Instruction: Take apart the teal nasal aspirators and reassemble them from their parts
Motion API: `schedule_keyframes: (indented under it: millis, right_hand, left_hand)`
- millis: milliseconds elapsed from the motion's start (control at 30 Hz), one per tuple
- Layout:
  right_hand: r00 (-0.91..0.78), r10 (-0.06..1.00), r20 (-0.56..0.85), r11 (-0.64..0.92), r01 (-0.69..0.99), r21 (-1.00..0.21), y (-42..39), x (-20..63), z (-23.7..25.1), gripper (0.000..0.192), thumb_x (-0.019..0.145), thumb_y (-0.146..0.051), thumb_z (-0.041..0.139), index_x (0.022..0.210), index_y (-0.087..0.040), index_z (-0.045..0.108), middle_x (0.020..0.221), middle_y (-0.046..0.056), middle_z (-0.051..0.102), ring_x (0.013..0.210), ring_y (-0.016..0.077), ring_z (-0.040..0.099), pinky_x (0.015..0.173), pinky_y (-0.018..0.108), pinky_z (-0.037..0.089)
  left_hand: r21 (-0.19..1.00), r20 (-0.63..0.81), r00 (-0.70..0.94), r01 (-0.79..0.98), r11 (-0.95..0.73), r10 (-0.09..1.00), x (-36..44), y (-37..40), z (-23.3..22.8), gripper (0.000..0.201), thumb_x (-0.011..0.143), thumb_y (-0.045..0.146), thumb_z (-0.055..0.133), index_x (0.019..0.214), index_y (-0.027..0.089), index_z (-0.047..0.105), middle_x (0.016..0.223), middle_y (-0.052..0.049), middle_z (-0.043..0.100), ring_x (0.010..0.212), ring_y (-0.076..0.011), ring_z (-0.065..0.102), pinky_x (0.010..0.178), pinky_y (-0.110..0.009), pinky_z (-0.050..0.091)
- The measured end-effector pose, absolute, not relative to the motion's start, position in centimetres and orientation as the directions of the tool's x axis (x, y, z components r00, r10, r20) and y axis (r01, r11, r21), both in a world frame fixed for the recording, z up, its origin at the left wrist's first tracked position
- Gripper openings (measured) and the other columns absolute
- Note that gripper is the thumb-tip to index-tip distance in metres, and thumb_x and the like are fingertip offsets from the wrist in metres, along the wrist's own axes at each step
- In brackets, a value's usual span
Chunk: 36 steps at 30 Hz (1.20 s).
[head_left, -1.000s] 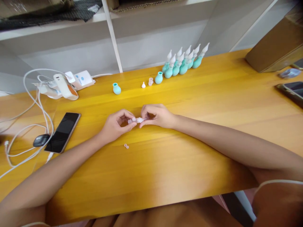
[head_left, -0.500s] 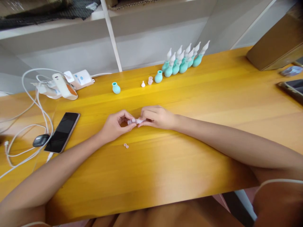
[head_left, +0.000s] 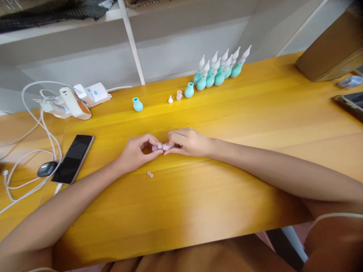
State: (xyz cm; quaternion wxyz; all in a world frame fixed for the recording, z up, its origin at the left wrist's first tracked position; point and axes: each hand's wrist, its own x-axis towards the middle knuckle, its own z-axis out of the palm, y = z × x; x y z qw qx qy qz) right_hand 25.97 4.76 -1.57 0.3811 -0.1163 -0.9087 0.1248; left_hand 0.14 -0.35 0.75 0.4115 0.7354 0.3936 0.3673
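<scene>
While both forearms stretch in over the glossy yellow wooden tabletop (head_left: 227, 113), the left hand (head_left: 136, 151) and right hand (head_left: 188, 141) meet at centre, fingertips pinched from either side on one small translucent pale-pink plastic nozzle piece (head_left: 163, 146), held just above the wood btwn them. Left thumb and forefinger clamp its left end, fingers curled narrow; right hand's fingers close tight on the right end, knuckles up. Just in front of the left hand, on the table, lie two tiny pale-pink rings (head_left: 150, 174), touching each other, apart from both hands. Further back: a lone teal rubber bulb (head_left: 137, 105) w/o a tip, then a small white cone tip (head_left: 170, 99), a small pink cap piece (head_left: 179, 95) and a second teal bulb (head_left: 188, 90) in a loose row. Right behind them, a tight cluster of teal bulbs w/ white pointed nozzles (head_left: 219, 70), all upright, near the back edge. Far left: black smartphone (head_left: 73, 158) lying flat, screen dark, dark oval mouse-like object (head_left: 47, 168) just beside it, white cables (head_left: 36, 128) looping round, and a white power strip w/ chargers (head_left: 76, 100). Far right: brown cardboard box (head_left: 330, 49) and a second dark phone (head_left: 350, 104) at the frame edge.
</scene>
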Motion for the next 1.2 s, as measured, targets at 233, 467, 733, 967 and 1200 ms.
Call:
schedule_keyframes:
  millis: [233,467,733,967,1200]
  right_hand:
    - [-0.654,0.326,0.682,0.93,0.093,-0.356,4.3,25.8,-1.7,0.039,0.11,-0.051,0.069,0.091,-0.019,0.058,0.077,-0.001,0.061,0.065,0.0101,0.051,0.064,0.023,0.038]
    - [-0.664,0.323,0.674,0.929,0.086,-0.36,4.1,25.7,-1.8,0.039,0.111,-0.05,0.067,0.09,-0.019,0.057,0.077,0.0,0.062,0.066,0.0112,0.053,0.065,0.025,0.039]
    - [-0.656,0.499,0.567,0.774,0.043,-0.632,4.2,25.5,-2.0,0.043,0.103,-0.056,0.077,0.091,-0.019,0.062,0.08,0.0,0.066,0.067,0.0099,0.055,0.063,0.022,0.041]
    - [-0.645,0.66,0.385,0.558,0.077,-0.826,5.4,24.9,-0.9,0.06,0.103,-0.077,0.065,0.091,-0.019,0.056,0.074,-0.004,0.054,0.064,0.01,0.046,0.062,0.024,0.035]
    - [-0.774,0.57,0.275,0.545,0.107,-0.832,5.9,24.9,-0.7,0.071,0.112,-0.077,0.043,0.081,-0.015,0.061,0.074,0.0,0.055,0.07,0.0113,0.048,0.072,0.026,0.037]
  left_hand:
    - [0.954,0.137,0.402,0.192,-0.229,0.906,0.2,-0.4,0.9,0.026,0.085,0.033,0.093,0.087,0.019,0.072,0.095,-0.008,0.083,0.084,-0.0183,0.077,0.079,-0.033,0.065]
    - [0.932,0.162,0.402,0.237,-0.273,0.901,0.1,-0.7,0.5,0.024,0.089,0.037,0.091,0.091,0.019,0.074,0.098,-0.009,0.083,0.086,-0.0197,0.078,0.081,-0.035,0.065]
    - [0.943,0.152,0.416,0.212,-0.258,0.896,0.1,-0.3,0.3,0.021,0.091,0.033,0.089,0.093,0.02,0.073,0.097,-0.007,0.08,0.088,-0.0195,0.075,0.083,-0.035,0.061]
    - [0.922,0.287,0.353,0.15,-0.356,0.89,0.4,0.3,0.7,0.02,0.095,0.03,0.086,0.103,0.02,0.07,0.105,-0.007,0.073,0.093,-0.018,0.069,0.084,-0.033,0.058]
    - [0.824,0.296,0.428,0.338,-0.455,0.854,0.1,0.0,0.9,0.019,0.099,0.027,0.079,0.112,0.023,0.066,0.11,-0.005,0.07,0.096,-0.0189,0.069,0.088,-0.035,0.058]
